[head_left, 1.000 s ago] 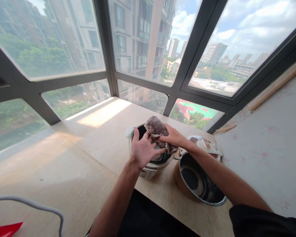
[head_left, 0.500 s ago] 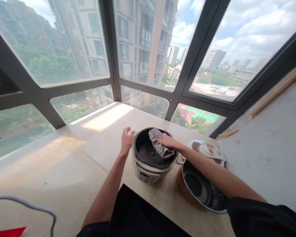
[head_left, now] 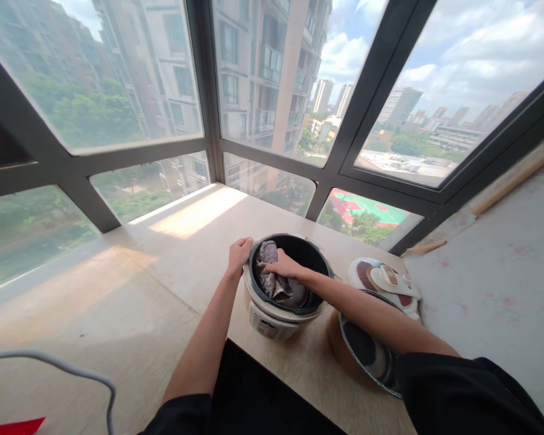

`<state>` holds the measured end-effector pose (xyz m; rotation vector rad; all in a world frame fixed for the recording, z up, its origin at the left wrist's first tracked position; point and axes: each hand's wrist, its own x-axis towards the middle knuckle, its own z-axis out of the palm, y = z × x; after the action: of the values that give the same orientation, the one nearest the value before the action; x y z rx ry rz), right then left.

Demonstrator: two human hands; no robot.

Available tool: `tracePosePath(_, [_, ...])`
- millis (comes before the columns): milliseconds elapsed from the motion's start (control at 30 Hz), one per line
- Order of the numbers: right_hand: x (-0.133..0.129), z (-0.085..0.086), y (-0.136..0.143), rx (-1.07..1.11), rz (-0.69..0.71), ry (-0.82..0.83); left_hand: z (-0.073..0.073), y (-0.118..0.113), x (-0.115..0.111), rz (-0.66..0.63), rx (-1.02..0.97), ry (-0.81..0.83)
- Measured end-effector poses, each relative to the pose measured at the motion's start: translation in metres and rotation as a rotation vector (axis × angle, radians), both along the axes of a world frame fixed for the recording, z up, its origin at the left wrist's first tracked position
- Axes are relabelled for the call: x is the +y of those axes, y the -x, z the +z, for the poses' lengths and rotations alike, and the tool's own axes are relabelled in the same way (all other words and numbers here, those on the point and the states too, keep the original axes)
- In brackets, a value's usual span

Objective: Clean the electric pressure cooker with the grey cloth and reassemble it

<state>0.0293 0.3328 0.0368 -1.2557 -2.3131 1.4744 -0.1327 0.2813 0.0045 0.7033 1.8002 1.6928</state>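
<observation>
A white electric cooker (head_left: 273, 325) with a dark, open interior stands on the pale counter in front of me. My left hand (head_left: 240, 256) is closed on the left edge of its rim. Inside the cooker, my right hand (head_left: 284, 266) grips a bunched grey-brown cloth (head_left: 268, 281), which lies against the left inner wall. Part of the cooker's floor is hidden by the cloth and hand. Right of the cooker, under my right forearm, is a dark-lined inner pot (head_left: 365, 350), partly covered by my arm and sleeve. Behind it lies a white and brown lid (head_left: 367, 273).
Framed windows (head_left: 211, 121) rise along the back of the counter (head_left: 163, 302). A flowered wall (head_left: 494, 284) bounds the right side. A grey cable (head_left: 68, 376) and a red item (head_left: 20, 426) lie at the lower left. A black surface (head_left: 254, 393) is nearest me.
My left hand has moved from beside the cooker onto its rim and closed there. My right hand has carried the cloth from the right side of the interior to the left.
</observation>
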Motion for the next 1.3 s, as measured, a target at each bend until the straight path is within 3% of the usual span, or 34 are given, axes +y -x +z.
tracePosePath(100, [-0.014, 0.004, 0.000, -0.074, 0.101, -0.006, -0.002, 0.000, 0.003, 0.027, -0.030, -0.010])
tracePosePath(233, [-0.023, 0.013, -0.013, -0.236, 0.441, -0.130, -0.003, 0.000, 0.003, 0.067, -0.049, -0.016])
tracePosePath(400, [-0.015, 0.026, -0.037, -0.453, 0.857, -0.250, -0.001, 0.000, 0.001, 0.078, -0.060, -0.024])
tracePosePath(533, [-0.003, 0.029, -0.047, -0.605, 1.047, -0.366, -0.001, -0.001, 0.001, 0.076, -0.072, -0.027])
tracePosePath(700, [0.008, 0.021, -0.051, -0.712, 0.978, -0.604, 0.000, -0.002, 0.000, 0.077, -0.068, -0.018])
tracePosePath(1067, [0.022, 0.015, -0.051, -0.599, 0.827, -0.851, 0.001, -0.003, 0.000, 0.080, -0.086, -0.015])
tracePosePath(1300, [0.031, 0.010, -0.031, -0.583, 0.411, -0.758, -0.001, -0.003, 0.000, 0.073, -0.096, -0.026])
